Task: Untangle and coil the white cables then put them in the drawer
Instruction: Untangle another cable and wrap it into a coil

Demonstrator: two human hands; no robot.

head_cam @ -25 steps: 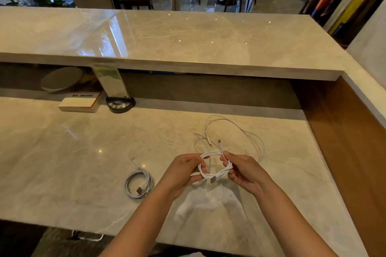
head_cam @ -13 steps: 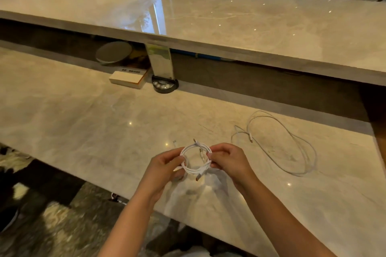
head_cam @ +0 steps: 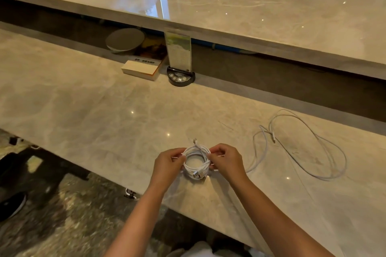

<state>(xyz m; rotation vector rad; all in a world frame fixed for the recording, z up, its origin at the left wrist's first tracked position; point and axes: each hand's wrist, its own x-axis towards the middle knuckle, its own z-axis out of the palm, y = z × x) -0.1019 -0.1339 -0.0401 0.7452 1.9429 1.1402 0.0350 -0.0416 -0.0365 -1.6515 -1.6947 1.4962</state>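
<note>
A small white cable coil (head_cam: 196, 159) hangs just above the marble counter (head_cam: 87, 115) near its front edge. My left hand (head_cam: 169, 165) pinches its left side and my right hand (head_cam: 227, 162) pinches its right side. Plug ends stick out at the top and bottom of the coil. The bundle looks thick, as if a second coil lies right under it, but I cannot tell them apart. A loose white cable (head_cam: 302, 146) sprawls in wide loops on the counter to the right of my right hand. No drawer is in view.
At the back of the counter stand a black call-button base with an upright card (head_cam: 180, 76), a flat box (head_cam: 142, 68) and a grey round disc (head_cam: 125, 39). A raised marble ledge (head_cam: 229, 12) overhangs them. Dark patterned floor and a shoe (head_cam: 12, 204) lie lower left.
My hands carried the coil to the left, away from the loose cable. The view swung left and down. The coil that lay alone on the counter is now under my hands.
</note>
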